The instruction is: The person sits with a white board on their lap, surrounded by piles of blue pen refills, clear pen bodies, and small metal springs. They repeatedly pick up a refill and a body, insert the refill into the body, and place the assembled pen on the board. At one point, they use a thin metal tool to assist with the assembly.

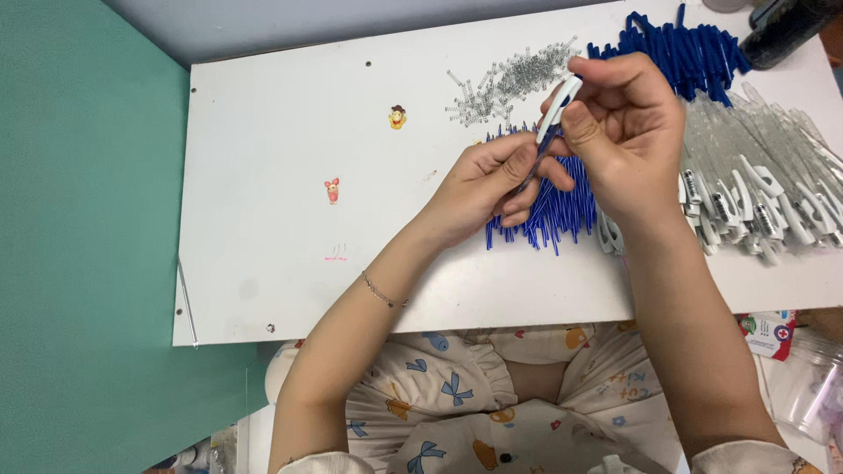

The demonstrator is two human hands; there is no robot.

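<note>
Two hands of mine meet over one white tabletop (pixel 290 263), the biggest thing in view, with green floor (pixel 79 246) at its nine o'clock side. Next in size, toward three o'clock, lies a wide heap of clear pen barrels with white clips (pixel 764 184), fanned out and overlapping. At one o'clock from my hands sits a pile of blue pen parts (pixel 685 48), and right beneath my hands spreads a bundle of thin blue refills (pixel 553 215), their ends pointing to six o'clock. At twelve o'clock a loose scatter of small metal springs (pixel 509 79) rests just beside the refills.

My right hand (pixel 628 123) is clenched around the upper end of a pen (pixel 555 118), whose white clip pokes out at eleven o'clock from my fingers. My left hand (pixel 492 180) pinches the lower, bluish end of that same pen between thumb and fingertips, so the pen hangs tilted between both hands, above the refills and off the table. A thin bracelet (pixel 382 294) circles my left wrist.

Smallest of all, two little cartoon stickers mark the bare tabletop toward nine o'clock: a yellowish one (pixel 398 116) and a pink one (pixel 332 190).
</note>
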